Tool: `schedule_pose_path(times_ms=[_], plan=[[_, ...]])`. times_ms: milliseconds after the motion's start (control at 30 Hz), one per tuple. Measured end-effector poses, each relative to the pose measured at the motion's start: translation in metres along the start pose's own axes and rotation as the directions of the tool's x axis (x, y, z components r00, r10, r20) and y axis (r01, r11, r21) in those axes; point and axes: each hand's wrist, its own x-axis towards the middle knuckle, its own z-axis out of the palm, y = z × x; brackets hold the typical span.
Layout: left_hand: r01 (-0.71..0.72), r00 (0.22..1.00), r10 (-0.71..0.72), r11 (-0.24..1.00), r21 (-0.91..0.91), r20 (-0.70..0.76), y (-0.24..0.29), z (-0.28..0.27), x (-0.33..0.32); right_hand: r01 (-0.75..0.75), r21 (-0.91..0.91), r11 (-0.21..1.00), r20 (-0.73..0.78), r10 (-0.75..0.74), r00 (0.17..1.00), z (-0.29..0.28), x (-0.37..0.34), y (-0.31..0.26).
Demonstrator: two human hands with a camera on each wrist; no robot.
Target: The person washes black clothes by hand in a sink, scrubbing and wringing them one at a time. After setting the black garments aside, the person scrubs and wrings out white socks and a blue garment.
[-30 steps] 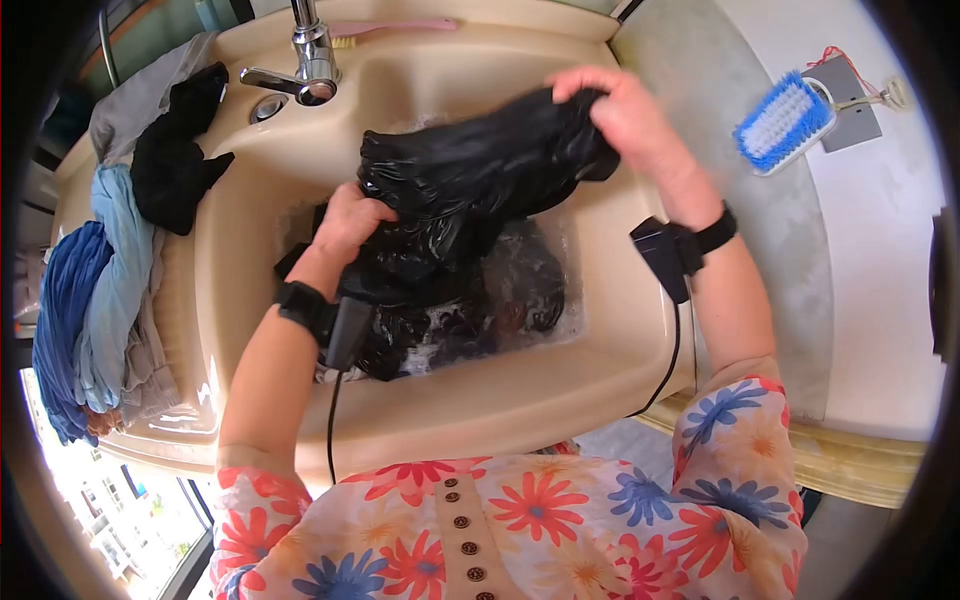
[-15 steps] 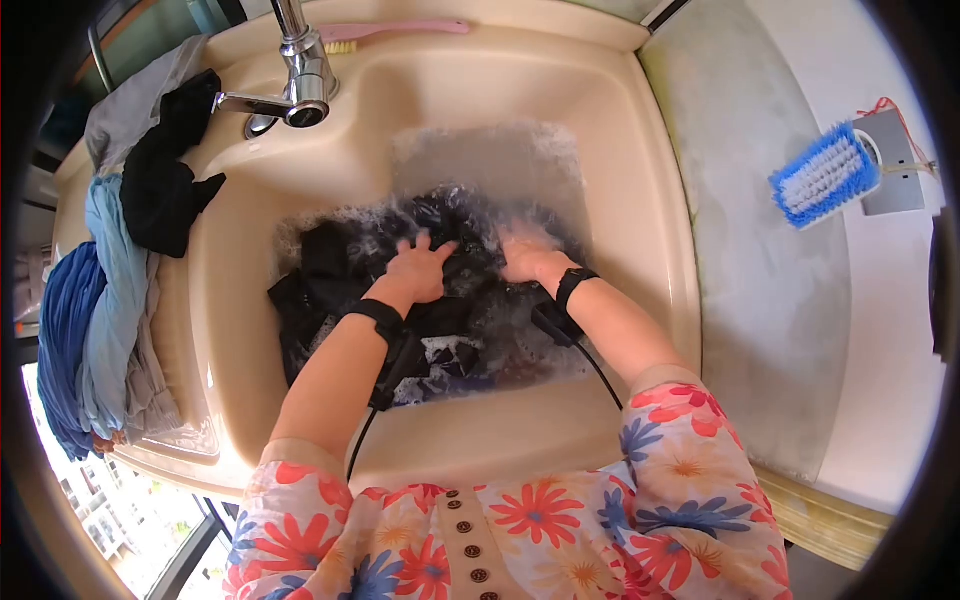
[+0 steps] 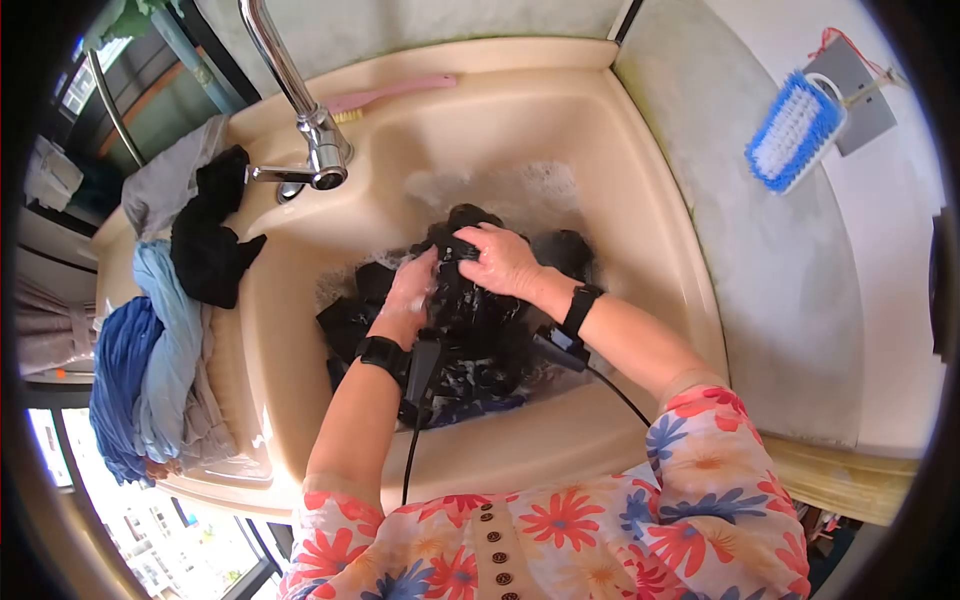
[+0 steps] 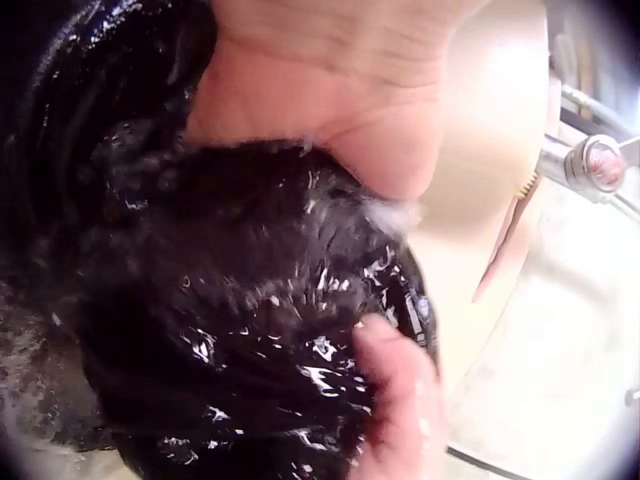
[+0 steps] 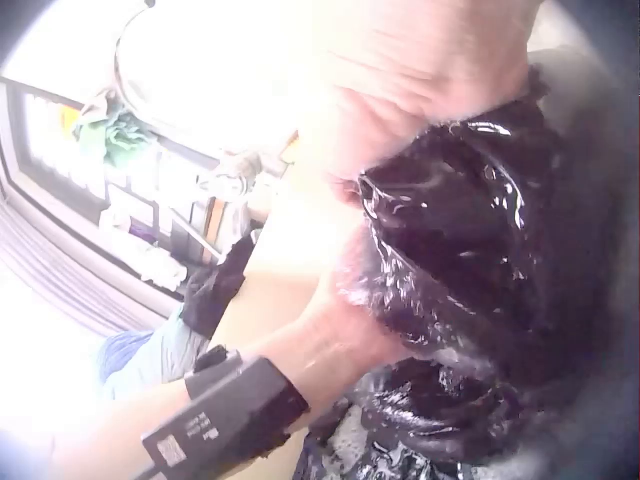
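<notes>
Wet black cloth (image 3: 470, 305) lies bunched in the water of the beige sink (image 3: 640, 200). The left hand (image 3: 411, 287) grips its left side, fingers mostly hidden by the fabric. From the right, the right hand (image 3: 502, 262) pinches the top of the bunch, thumb and fingers curled on it. The two hands are close together, a fold of cloth between them. In the left wrist view the shiny cloth (image 4: 250, 330) fills the space below the palm (image 4: 320, 110). The right wrist view has the cloth (image 5: 460, 230) draped from the hands.
Behind the sink's left side stands a chrome faucet (image 3: 322, 150). A pink brush (image 3: 400, 92) lies on the back rim. Black, light blue (image 3: 165, 350), dark blue (image 3: 125, 385) and grey garments hang over the left ledge. A blue-and-white brush (image 3: 795, 130) hangs at right.
The hands first held a black garment raised, then were spread low on cloth in the water. Now they grip a bunch of it, lifted slightly. The head view has shifted.
</notes>
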Motion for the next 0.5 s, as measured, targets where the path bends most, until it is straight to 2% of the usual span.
schedule_pose_path(times_ms=[33,100,133,167,200,233,267,300,367,400,467,500], plan=[[-0.012,1.000,0.012,1.000,0.012,0.004,0.009,0.001,-0.011,-0.012,-0.075,0.997,0.034,0.015,0.999,-0.003,-0.001,0.009],[-0.228,0.968,0.178,0.920,0.319,0.179,0.023,-0.004,-0.026,-0.055,-0.260,0.964,0.119,0.088,0.989,-0.011,-0.003,0.033],[-0.241,0.962,0.164,0.886,0.395,0.219,0.031,-0.009,-0.029,-0.082,-0.315,0.945,0.133,0.129,0.983,-0.020,-0.006,0.041],[-0.248,0.960,0.170,0.884,0.396,0.222,0.038,-0.015,-0.034,-0.105,-0.370,0.923,0.147,0.170,0.974,-0.028,-0.008,0.048],[-0.407,0.913,0.300,0.721,0.561,0.278,0.044,-0.020,-0.039,-0.131,-0.375,0.918,0.124,0.190,0.974,-0.034,-0.009,0.054],[-0.528,0.844,0.403,0.501,0.686,0.354,0.050,-0.022,-0.047,-0.156,-0.378,0.912,0.104,0.209,0.972,-0.039,-0.010,0.059],[-0.433,0.901,0.314,0.603,0.670,0.299,0.059,-0.019,-0.061,-0.155,-0.363,0.919,0.086,0.198,0.976,-0.043,-0.010,0.065],[-0.434,0.900,0.318,0.601,0.671,0.298,0.065,-0.015,-0.073,-0.122,-0.368,0.922,0.027,0.142,0.990,-0.044,-0.010,0.070],[-0.380,0.905,0.300,0.248,0.891,0.302,0.074,-0.006,-0.092,-0.054,-0.396,0.917,-0.055,0.035,0.998,-0.059,-0.008,0.053],[-0.379,0.905,0.301,0.247,0.892,0.301,0.078,-0.004,-0.101,-0.052,-0.396,0.917,-0.055,0.033,0.998,-0.066,-0.006,0.047],[-0.329,0.876,0.340,-0.100,0.939,0.343,0.084,-0.001,-0.115,0.041,-0.276,0.960,-0.118,-0.077,0.990,-0.085,0.001,0.036],[-0.327,0.873,0.347,-0.101,0.940,0.341,0.088,-0.004,-0.122,0.037,-0.162,0.986,-0.266,-0.080,0.961,-0.098,0.005,0.027]])
